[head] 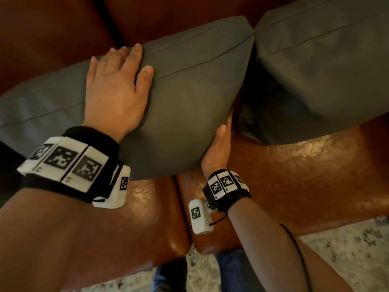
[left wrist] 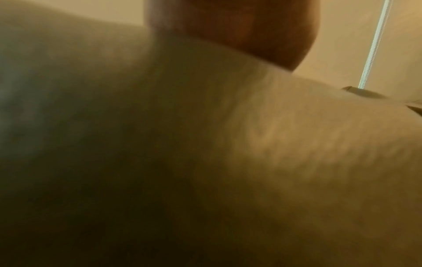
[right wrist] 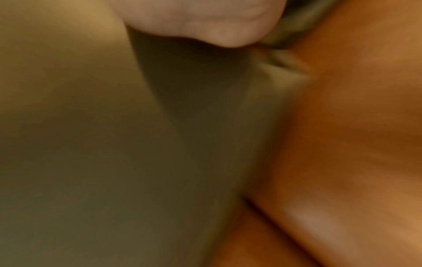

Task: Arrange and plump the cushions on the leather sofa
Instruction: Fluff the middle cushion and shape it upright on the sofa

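Nearest the head camera, the left forearm crosses the lower left of the view, wearing a black wristband (head: 69,163) set with white marker tiles. Brown leather sofa (head: 305,175): two seat cushions meet at a seam running to the front edge, and the backrest rises behind. Speckled carpet (head: 347,249) lies below the sofa's front edge. Grey cushion (head: 179,114), the nearer of the two: it stands on the seat across the seam, leaning toward the backrest, its piped top edge running from the left up to a right corner that touches the second cushion. Second grey cushion (head: 315,66): it stands on the right seat cushion against the backrest, just beside the first. Left hand (head: 114,89): it lies flat over the top edge of the grey cushion, fingers (head: 136,49) extended over the far side and thumb on the near face; the grip is released, pressing rather than clasping. The left wrist view shows only blurred grey fabric (left wrist: 205,144) with a fingertip above it. Right hand (head: 219,148): it sits against the cushion's lower right side, with its fingers hidden behind the cushion, so I cannot tell the state of that grip. The right wrist view is blurred, showing part of the hand (right wrist: 205,21) between grey fabric and brown leather (right wrist: 354,126).
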A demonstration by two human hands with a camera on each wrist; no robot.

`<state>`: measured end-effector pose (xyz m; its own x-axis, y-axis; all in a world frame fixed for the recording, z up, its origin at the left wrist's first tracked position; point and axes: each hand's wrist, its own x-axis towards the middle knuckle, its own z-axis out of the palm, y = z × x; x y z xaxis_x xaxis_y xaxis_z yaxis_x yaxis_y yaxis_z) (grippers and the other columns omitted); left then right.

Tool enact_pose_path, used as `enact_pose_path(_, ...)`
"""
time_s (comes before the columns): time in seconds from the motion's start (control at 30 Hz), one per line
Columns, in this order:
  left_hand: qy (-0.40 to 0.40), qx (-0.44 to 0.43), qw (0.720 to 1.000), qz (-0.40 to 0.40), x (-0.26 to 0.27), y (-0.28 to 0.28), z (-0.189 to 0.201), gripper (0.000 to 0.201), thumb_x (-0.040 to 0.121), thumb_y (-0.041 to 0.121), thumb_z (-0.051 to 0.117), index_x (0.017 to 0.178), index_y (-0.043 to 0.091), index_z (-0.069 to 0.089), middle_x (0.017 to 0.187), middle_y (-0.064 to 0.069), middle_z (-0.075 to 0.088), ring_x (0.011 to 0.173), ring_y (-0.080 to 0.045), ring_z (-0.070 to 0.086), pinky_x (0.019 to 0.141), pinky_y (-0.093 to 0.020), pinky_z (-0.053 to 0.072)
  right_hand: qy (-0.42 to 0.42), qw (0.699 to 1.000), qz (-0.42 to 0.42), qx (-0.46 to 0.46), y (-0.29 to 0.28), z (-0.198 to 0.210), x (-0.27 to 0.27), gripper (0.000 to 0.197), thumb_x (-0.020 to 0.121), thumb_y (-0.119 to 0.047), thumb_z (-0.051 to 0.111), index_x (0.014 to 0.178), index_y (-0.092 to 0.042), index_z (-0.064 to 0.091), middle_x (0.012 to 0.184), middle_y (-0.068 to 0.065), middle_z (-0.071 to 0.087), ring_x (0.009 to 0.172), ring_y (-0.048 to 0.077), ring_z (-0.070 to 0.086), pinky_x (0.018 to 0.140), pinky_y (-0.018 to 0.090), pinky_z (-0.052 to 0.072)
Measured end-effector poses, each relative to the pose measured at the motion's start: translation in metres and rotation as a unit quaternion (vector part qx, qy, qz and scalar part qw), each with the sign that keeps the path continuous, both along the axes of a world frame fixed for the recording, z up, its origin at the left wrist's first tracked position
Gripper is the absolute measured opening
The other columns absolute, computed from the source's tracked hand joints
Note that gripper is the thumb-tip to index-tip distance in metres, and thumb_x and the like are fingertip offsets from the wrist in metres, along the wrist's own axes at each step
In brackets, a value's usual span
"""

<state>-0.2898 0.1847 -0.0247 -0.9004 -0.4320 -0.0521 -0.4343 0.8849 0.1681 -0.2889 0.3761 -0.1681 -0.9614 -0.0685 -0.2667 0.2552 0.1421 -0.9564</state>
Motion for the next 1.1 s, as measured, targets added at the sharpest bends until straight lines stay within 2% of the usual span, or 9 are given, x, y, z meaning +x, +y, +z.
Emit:
enact_pose_path(0.13, -0.009, 0.005, 1.000, 0.008, -0.002, 0.006, 0.002, 0.058, 0.101, 0.047, 0.022, 0.151, 0.019, 0.031, 0.152, -0.013, 0.037, 0.144, -0.031, 0.027, 0.119, -0.051, 0.012, -0.121, 0.988, 0.036, 0.094, 0.025, -0.023, 0.015, 0.077, 0.091, -0.064, 0.013, 0.151, -0.020, 0.032, 0.158, 0.001, 0.031, 0.147, 0.014, 0.023, 0.121, 0.042, 0.020)
enact_pose_path(0.33, -0.020, 0.015, 1.000, 0.007, 0.000, 0.005, 0.003, 0.055, 0.103, 0.046, 0.022, 0.152, 0.021, 0.026, 0.154, -0.010, 0.033, 0.146, -0.028, 0.023, 0.120, -0.047, 0.007, 0.057, 0.994, -0.093, -0.015, -0.021, 0.046, -0.003, 0.054, 0.103, -0.032, 0.023, 0.152, -0.012, 0.023, 0.156, -0.002, 0.029, 0.144, 0.007, 0.025, 0.115, 0.018, 0.020)
enact_pose_path(0.47, -0.011, 0.030, 0.999, 0.000, -0.005, -0.002, 0.002, 0.055, 0.103, 0.046, 0.022, 0.152, 0.021, 0.027, 0.154, -0.009, 0.034, 0.145, -0.027, 0.024, 0.121, -0.046, 0.008, 0.017, 0.994, -0.060, 0.092, -0.019, 0.017, 0.030, 0.057, 0.103, -0.038, 0.022, 0.155, -0.019, 0.013, 0.161, 0.001, 0.021, 0.147, 0.010, 0.017, 0.122, 0.036, 0.016)
enact_pose_path(0.63, 0.027, 0.053, 0.998, -0.008, -0.002, -0.009, 0.005, 0.056, 0.102, 0.047, 0.022, 0.150, 0.019, 0.033, 0.148, -0.007, 0.041, 0.140, -0.025, 0.033, 0.120, -0.044, 0.013, -0.082, 0.974, 0.088, 0.192, 0.025, -0.023, 0.062, 0.056, 0.104, -0.043, 0.025, 0.155, -0.021, 0.017, 0.161, 0.002, 0.021, 0.149, 0.020, 0.017, 0.122, 0.040, 0.016)
enact_pose_path(0.73, 0.081, 0.073, 0.994, -0.011, 0.011, -0.007, 0.023, 0.050, 0.101, 0.044, 0.030, 0.140, 0.017, 0.046, 0.138, -0.008, 0.047, 0.129, -0.025, 0.041, 0.111, -0.039, 0.027, 0.011, 0.966, 0.087, 0.243, 0.046, 0.007, 0.069, 0.040, 0.101, -0.038, 0.040, 0.131, -0.015, 0.051, 0.130, 0.006, 0.052, 0.122, 0.018, 0.049, 0.102, 0.038, 0.042)
enact_pose_path(0.83, 0.195, 0.086, 0.977, -0.012, 0.037, 0.006, 0.049, 0.032, 0.094, 0.035, 0.043, 0.103, 0.012, 0.064, 0.104, -0.008, 0.061, 0.097, -0.020, 0.055, 0.086, -0.034, 0.040, 0.111, 0.984, 0.112, 0.080, 0.035, 0.084, 0.050, 0.020, 0.096, -0.027, 0.049, 0.088, -0.013, 0.062, 0.085, 0.004, 0.062, 0.081, 0.012, 0.059, 0.072, 0.030, 0.047)
enact_pose_path(0.93, 0.021, 0.345, 0.938, -0.003, 0.057, 0.023, 0.054, 0.022, 0.091, 0.019, 0.050, 0.081, 0.008, 0.066, 0.067, -0.006, 0.070, 0.062, -0.016, 0.065, 0.059, -0.030, 0.049, 0.086, 0.954, 0.284, 0.032, 0.003, 0.149, 0.017, 0.021, 0.092, -0.009, 0.051, 0.078, -0.007, 0.067, 0.073, 0.008, 0.069, 0.074, 0.023, 0.067, 0.068, 0.029, 0.050)
enact_pose_path(1.0, -0.151, 0.452, 0.879, -0.001, 0.061, 0.026, 0.043, 0.023, 0.095, 0.014, 0.046, 0.082, 0.008, 0.065, 0.072, -0.010, 0.073, 0.069, -0.020, 0.072, 0.056, -0.028, 0.053, 0.042, 0.900, 0.415, 0.127, -0.019, 0.162, -0.005, 0.025, 0.089, -0.005, 0.049, 0.076, -0.003, 0.070, 0.073, 0.009, 0.072, 0.073, 0.023, 0.070, 0.062, 0.022, 0.052)
enact_pose_path(1.1, -0.198, 0.485, 0.851, 0.036, 0.056, 0.007, 0.035, 0.024, 0.098, 0.014, 0.044, 0.085, 0.015, 0.063, 0.084, -0.012, 0.074, 0.079, -0.021, 0.073, 0.060, -0.028, 0.056, -0.047, 0.840, 0.486, 0.236, -0.034, 0.155, -0.035, 0.029, 0.093, -0.010, 0.047, 0.082, 0.000, 0.072, 0.077, 0.014, 0.073, 0.074, 0.025, 0.073, 0.058, 0.018, 0.053)
